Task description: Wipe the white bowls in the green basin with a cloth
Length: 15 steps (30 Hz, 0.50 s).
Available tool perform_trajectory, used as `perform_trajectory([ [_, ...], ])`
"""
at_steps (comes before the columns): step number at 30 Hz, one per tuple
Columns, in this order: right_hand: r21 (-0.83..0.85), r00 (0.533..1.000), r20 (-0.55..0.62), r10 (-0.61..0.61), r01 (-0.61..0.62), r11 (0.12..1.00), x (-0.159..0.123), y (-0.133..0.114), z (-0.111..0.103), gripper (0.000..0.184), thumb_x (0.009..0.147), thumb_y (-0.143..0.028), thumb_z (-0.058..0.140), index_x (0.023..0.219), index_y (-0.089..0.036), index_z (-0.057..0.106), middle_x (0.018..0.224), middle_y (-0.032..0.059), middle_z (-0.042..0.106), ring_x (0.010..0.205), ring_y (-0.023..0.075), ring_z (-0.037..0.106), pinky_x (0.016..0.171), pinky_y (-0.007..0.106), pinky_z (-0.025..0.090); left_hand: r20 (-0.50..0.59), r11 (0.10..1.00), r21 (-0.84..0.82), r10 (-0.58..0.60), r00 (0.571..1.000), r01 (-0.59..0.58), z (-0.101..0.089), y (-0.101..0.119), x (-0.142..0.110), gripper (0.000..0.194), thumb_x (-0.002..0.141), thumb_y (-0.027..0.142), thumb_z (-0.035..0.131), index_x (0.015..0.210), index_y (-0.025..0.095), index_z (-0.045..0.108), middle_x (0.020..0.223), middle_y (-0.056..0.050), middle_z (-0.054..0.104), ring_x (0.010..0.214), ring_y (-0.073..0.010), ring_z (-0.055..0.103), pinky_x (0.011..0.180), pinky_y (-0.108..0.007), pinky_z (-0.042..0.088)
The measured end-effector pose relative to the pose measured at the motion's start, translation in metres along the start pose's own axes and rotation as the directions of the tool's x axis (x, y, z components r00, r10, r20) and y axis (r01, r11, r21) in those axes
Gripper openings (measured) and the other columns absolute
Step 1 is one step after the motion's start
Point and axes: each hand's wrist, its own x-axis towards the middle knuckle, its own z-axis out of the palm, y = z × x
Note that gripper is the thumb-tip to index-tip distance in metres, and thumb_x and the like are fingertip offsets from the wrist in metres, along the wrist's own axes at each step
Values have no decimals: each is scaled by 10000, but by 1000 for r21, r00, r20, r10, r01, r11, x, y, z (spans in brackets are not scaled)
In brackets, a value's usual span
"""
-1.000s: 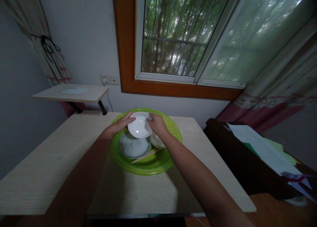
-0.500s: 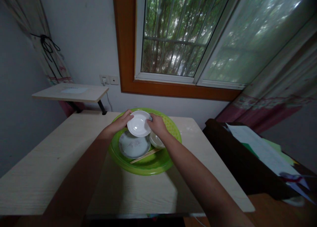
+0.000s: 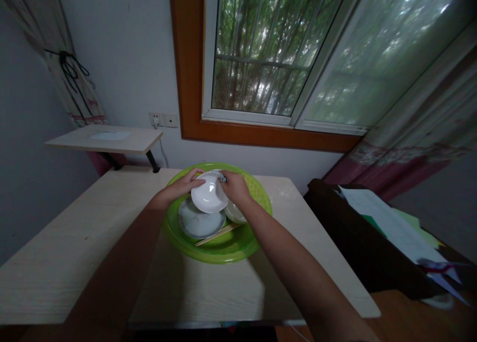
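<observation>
Both of my hands are over a round green basin (image 3: 223, 250) on a pale wooden table (image 3: 67, 252). My left hand (image 3: 182, 185) grips the left rim of a small white dish (image 3: 209, 197), held tilted above the basin. My right hand (image 3: 231, 187) is closed at the dish's right rim, with a small grey thing pinched at its fingertips. Lower in the basin lie a patterned plate (image 3: 197, 222), a white bowl (image 3: 234, 213) and a pair of wooden chopsticks (image 3: 216, 234).
A small wall shelf (image 3: 104, 138) sticks out at the far left above the table. A dark cabinet (image 3: 357, 242) with papers (image 3: 391, 222) stands to the right. The window (image 3: 261, 53) and curtains (image 3: 421, 133) are behind the table.
The white dish has tilted a little and shifted slightly in my hands. My right hand's fingers moved up along its rim. The basin and its contents stayed put.
</observation>
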Motion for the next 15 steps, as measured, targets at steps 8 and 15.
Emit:
perform_trajectory([
  [8, 71, 975, -107, 195, -188, 980, 7, 13, 6, 291, 972, -234, 611, 1215, -178, 761, 1128, 87, 806, 1003, 232, 734, 871, 275, 515, -58, 988, -137, -75, 996, 66, 4, -2, 1, 447, 850, 572, 670, 1088, 214, 550, 983, -32, 632, 884, -214, 626, 718, -305, 521],
  [15, -9, 995, -66, 75, -75, 997, 1, 3, 5, 331, 943, -179, 580, 1234, -168, 738, 1147, 118, 797, 1038, 276, 736, 902, 320, 534, -96, 999, 42, 33, 995, -29, -3, -11, 6, 311, 902, 517, 575, 1006, 227, 539, 959, -21, 627, 888, -217, 605, 738, -304, 493],
])
